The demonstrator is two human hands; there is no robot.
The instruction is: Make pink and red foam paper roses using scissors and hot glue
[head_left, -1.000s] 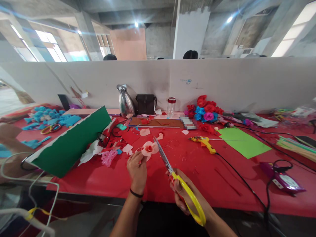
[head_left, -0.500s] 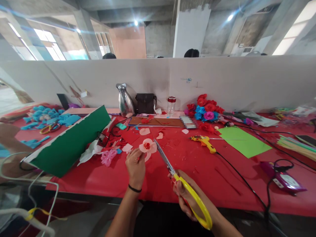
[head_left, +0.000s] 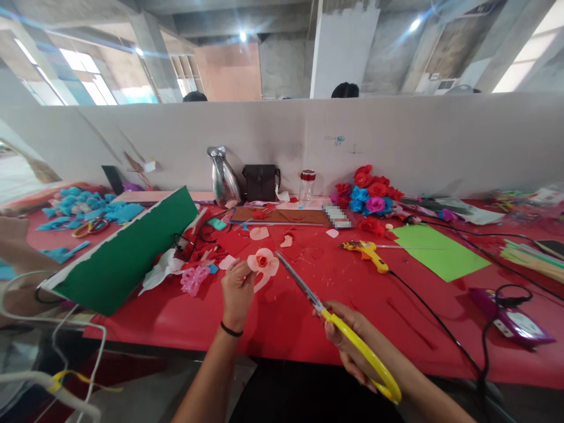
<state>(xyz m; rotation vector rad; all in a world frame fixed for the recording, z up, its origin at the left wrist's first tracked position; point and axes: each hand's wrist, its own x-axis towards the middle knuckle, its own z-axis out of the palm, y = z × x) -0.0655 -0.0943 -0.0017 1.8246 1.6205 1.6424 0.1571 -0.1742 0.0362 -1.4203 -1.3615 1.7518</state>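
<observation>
My left hand (head_left: 238,294) pinches a pink paper flower (head_left: 263,262) with a red centre, held above the red table. A pale strip or petal curls down below the bloom. In my right hand (head_left: 348,335) is a pair of scissors (head_left: 335,323) with yellow handles. Their blades point up and left, and the tips end just right of the flower, apart from it. The blades look closed or nearly so. Loose pink paper petals (head_left: 259,234) lie beyond my hands.
A yellow glue gun (head_left: 368,255) with a black cord lies right, near a green sheet (head_left: 440,252). A green board (head_left: 127,258) leans at left, with another person's arm (head_left: 17,252) beyond it. Paper flowers (head_left: 372,191), a jug (head_left: 224,176) and a jar (head_left: 307,187) stand by the partition.
My right hand and the scissors have shifted right and slightly down, a little away from the flower. My left hand has moved slightly left, still holding the flower.
</observation>
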